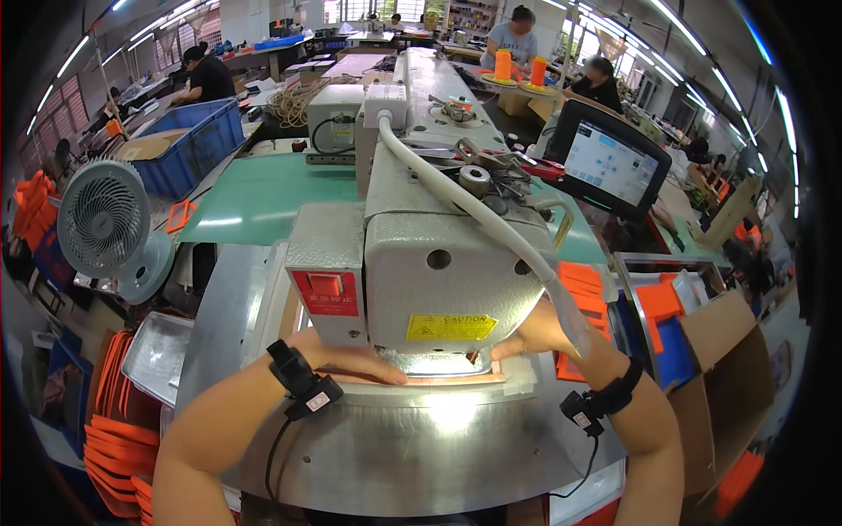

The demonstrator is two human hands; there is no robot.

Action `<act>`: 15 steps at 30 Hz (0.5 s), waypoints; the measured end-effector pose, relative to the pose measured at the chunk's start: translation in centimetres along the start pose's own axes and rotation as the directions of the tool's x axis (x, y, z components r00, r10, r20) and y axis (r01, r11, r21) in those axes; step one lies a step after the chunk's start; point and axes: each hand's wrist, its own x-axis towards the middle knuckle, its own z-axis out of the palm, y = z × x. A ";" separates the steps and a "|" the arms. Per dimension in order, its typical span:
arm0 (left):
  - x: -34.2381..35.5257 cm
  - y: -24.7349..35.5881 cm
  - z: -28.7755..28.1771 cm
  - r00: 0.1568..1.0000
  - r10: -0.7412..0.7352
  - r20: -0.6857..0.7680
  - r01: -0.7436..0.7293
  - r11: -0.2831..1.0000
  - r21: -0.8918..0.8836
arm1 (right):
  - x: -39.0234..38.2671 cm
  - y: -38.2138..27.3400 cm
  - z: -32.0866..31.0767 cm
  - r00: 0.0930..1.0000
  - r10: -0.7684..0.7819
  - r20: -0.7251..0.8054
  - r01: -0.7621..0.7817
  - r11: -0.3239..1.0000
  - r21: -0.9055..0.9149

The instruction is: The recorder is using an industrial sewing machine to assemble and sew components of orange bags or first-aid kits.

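Observation:
Both forearms reach round the head of a large grey industrial sewing machine (452, 263). My left hand (351, 358) lies left of the lit sewing area under the head, its fingers stretched out flat with the tips by a pale orange-tan strip (447, 380) along the front edge. On the opposite side my right hand (533, 333) has a fingertip near the strip's right end; most of its fingers are hidden by the machine head. A metal tray-like piece (430, 361) shows under the head. Each wrist wears a black strap with a small device.
The steel machine table (368, 447) spreads before me. A fan (105, 219) and stacked orange pieces (118, 456) stand at left, with a blue crate (193, 145) behind. At right are a touchscreen (610, 162), more orange pieces (583, 294) and a cardboard box (724, 351). People work farther back.

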 end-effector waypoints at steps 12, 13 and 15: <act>1.2 -0.4 0.4 0.984 -0.077 0.160 0.009 0.921 0.391 | -0.1 0.7 2.8 0.976 0.022 -0.215 0.012 0.988 0.156; 1.0 -1.0 0.8 0.993 0.022 0.115 -0.080 0.850 0.521 | -0.7 -0.6 3.2 0.969 0.024 -0.246 0.007 0.992 0.124; -0.5 -3.6 2.9 0.974 0.217 0.071 -0.195 0.630 0.752 | -2.7 -5.3 3.8 0.967 0.111 -0.230 -0.093 0.992 0.088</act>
